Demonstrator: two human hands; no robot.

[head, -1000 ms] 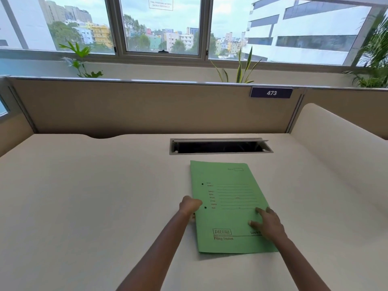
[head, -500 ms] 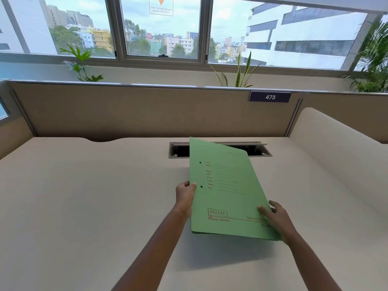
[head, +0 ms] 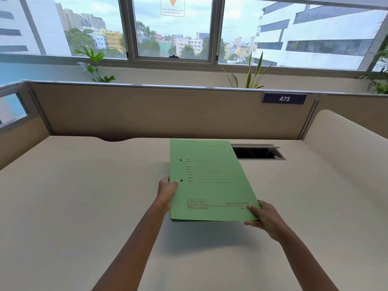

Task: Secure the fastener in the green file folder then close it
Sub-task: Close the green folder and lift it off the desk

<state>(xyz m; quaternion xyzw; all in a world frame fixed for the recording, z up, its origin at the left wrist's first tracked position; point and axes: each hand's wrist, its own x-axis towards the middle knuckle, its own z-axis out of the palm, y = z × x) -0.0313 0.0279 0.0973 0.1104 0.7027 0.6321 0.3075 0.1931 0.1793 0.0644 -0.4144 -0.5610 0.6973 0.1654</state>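
Bare desk (head: pixel 84 206) all around; only the cable slot (head: pixel 257 152) and partition (head: pixel 147 112) behind.

Green folder (head: pixel 210 181) (red print, ruled lines) above a cream desk (head: pixel 84 196).

desk (head: pixel 73 206): cream, cable slot (head: pixel 259 153) open | partition (head: pixel 147 112): beige, plate "473" (head: pixel 284 98) | window (head: pixel 173 28): daylight, city buildings | plants (head: pixel 93 64) on sill behind partition
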